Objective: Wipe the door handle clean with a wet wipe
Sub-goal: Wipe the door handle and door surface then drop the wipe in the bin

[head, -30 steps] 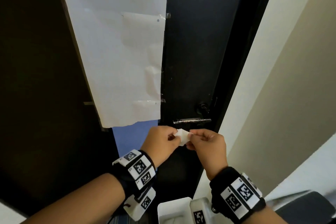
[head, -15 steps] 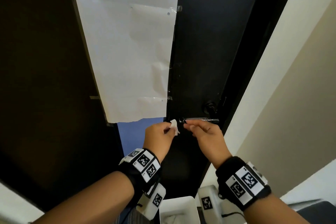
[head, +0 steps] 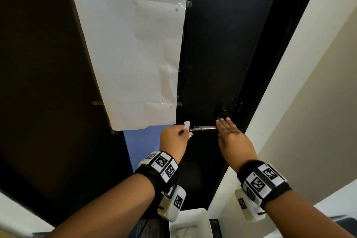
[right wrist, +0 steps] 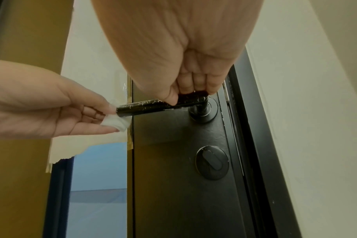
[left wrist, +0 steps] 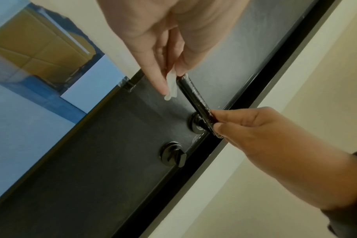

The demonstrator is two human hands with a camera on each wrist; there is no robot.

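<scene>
right hand (head: pixel 231 137) covers the pivot end of the door handle (head: pixel 204 128) in head view; in right wrist view its fingers (right wrist: pixel 194 83) hide the handle top near the rosette. wet wipe (right wrist: pixel 115 121) mostly buried in left hand (right wrist: pixel 51 109), only a corner shows at 4 o'clock of the palm. white bin (head: pixel 190 224) cut off at 6 o'clock frame edge, contents too dim to tell. thumb-turn lock (head: pixel 224 113) half hidden behind right fingertips
</scene>
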